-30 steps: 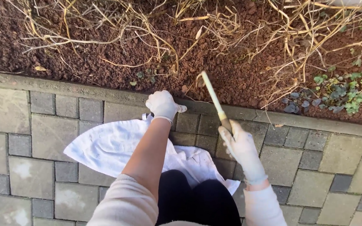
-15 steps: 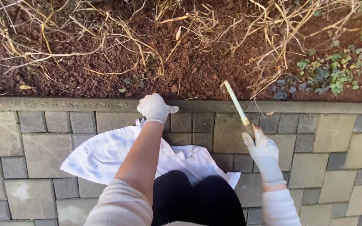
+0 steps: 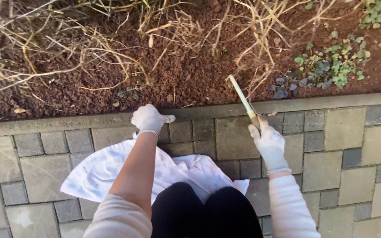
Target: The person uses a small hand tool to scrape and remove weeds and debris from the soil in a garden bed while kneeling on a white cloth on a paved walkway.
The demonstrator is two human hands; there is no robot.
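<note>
My right hand (image 3: 268, 143), in a white glove, grips a hand tool (image 3: 242, 99) with a pale, slim shaft that points up and left, its tip over the soil at the curb. My left hand (image 3: 149, 118), also gloved, rests as a loose fist on the stone curb (image 3: 58, 123), thumb out to the right, holding nothing I can see. A white cloth (image 3: 106, 169) lies spread on the paving under my knees. Brown soil (image 3: 190, 75) with dry straw-coloured stems (image 3: 89, 44) lies beyond the curb.
Grey and beige paving blocks (image 3: 340, 163) cover the ground around me. A clump of small green and purplish weeds (image 3: 327, 70) grows in the soil at the right, just past the tool's tip. My dark trousers (image 3: 203, 211) fill the bottom centre.
The view has shifted right and tilted; the weeds now sit nearer the centre. My right hand has carried the tool right, toward the weeds. My left hand stays on the curb.
</note>
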